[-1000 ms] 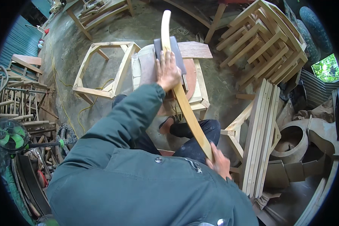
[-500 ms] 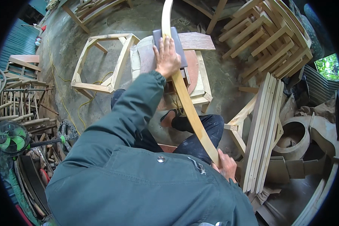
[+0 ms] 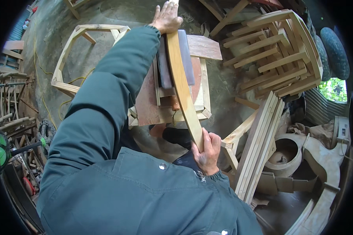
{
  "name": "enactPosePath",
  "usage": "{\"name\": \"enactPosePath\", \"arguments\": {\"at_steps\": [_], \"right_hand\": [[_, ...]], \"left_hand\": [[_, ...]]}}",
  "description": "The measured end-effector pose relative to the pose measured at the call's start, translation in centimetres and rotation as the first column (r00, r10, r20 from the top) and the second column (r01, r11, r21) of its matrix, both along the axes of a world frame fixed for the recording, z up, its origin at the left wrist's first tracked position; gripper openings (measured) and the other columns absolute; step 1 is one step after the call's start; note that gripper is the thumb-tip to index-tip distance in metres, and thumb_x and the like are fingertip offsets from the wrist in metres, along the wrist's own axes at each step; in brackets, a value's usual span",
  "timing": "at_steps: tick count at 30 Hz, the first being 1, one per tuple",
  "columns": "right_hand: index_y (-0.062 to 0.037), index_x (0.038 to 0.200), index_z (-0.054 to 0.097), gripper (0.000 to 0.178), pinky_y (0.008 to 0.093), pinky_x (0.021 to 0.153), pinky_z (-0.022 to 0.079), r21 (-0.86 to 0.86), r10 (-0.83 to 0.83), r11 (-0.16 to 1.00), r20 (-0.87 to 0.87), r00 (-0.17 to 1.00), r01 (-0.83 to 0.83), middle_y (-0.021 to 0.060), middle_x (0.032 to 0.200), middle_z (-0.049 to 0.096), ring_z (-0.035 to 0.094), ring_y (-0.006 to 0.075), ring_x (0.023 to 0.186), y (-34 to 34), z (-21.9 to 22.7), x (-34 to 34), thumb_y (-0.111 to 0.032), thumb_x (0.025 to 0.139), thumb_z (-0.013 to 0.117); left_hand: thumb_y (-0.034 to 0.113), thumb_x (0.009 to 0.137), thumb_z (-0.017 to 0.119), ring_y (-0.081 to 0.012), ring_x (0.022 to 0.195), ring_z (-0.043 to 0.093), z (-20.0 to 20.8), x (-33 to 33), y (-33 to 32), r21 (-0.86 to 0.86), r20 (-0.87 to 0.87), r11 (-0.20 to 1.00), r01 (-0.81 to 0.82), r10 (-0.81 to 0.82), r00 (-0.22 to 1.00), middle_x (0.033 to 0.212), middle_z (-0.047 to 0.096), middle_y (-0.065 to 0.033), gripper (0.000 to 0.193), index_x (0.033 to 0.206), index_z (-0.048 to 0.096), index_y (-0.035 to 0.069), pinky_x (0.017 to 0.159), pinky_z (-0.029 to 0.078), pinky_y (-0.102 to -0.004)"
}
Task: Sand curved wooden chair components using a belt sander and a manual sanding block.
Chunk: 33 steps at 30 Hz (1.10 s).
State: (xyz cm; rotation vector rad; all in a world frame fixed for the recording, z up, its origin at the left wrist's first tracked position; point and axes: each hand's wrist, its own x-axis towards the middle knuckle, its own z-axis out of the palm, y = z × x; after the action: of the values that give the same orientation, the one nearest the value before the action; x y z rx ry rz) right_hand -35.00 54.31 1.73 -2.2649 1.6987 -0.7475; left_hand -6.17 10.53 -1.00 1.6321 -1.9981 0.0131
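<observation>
A long curved wooden slat [image 3: 181,82] runs away from me, lying across a grey pad [image 3: 187,58]. My right hand [image 3: 208,152] is wrapped round its near end, thumb on top. Toward the far end, my left hand [image 3: 167,17] rests on the slat with fingers stretched forward; whether anything thin lies under the palm is hidden. The pad sits over a low wooden frame [image 3: 206,88] topped with a reddish plywood sheet [image 3: 147,103]. Below the pad, an orange-brown rounded piece [image 3: 175,103] shows beside the slat.
An open wooden frame [image 3: 60,64] stands at left on the concrete floor. Stacked chair-like frames [image 3: 280,51] rise at far right. Long straight slats [image 3: 259,145] lean at my right, near a grey round housing [image 3: 286,150]. A green-bladed fan [image 3: 0,147] is at the left edge.
My left hand has slid forward along the slat, away from the pad's middle. The right hand and the slat's near end have moved forward and left. The view has shifted too.
</observation>
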Motion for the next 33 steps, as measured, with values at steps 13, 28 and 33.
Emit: {"name": "enactPosePath", "arguments": {"at_steps": [13,28,33], "right_hand": [[0.0016,0.14,0.06,0.067,0.0435,0.088,0.043,-0.113,0.043,0.992,-0.078,0.996,-0.051,0.0151,0.106,0.054,0.053,0.0339,0.101,-14.2,-0.2,5.9,-0.017,0.079,0.083],[-0.0106,0.147,0.061,0.06,0.041,0.086,0.04,-0.031,0.149,0.987,-0.172,0.974,-0.156,0.0109,0.1,0.049,0.05,0.0281,0.096,-6.8,0.7,3.8,-0.014,0.089,0.075],[-0.0133,0.143,0.064,0.057,0.0396,0.083,0.041,-0.07,0.134,0.987,-0.148,0.98,-0.145,0.0103,0.096,0.048,0.05,0.0281,0.093,-10.4,0.3,7.8,-0.01,0.087,0.077]], "left_hand": [[0.038,0.082,0.065,-0.0432,0.15,0.035,5.6,3.8,-4.1,0.436,-0.344,0.899,-0.047,0.215,0.914,0.155,0.045,-0.0266,0.098,0.162,0.021,0.004,0.125,0.013,-0.067],[0.036,0.083,0.066,-0.039,0.147,0.044,0.9,1.0,1.6,0.257,-0.337,0.958,-0.126,0.212,0.917,0.155,0.047,-0.0244,0.092,0.161,0.03,0.004,0.125,0.016,-0.0672],[0.039,0.085,0.063,-0.0366,0.138,0.054,1.2,3.7,-1.2,0.273,-0.333,0.952,-0.14,0.23,0.915,0.151,0.054,-0.0205,0.087,0.161,0.033,0.011,0.116,0.03,-0.0645]]}}
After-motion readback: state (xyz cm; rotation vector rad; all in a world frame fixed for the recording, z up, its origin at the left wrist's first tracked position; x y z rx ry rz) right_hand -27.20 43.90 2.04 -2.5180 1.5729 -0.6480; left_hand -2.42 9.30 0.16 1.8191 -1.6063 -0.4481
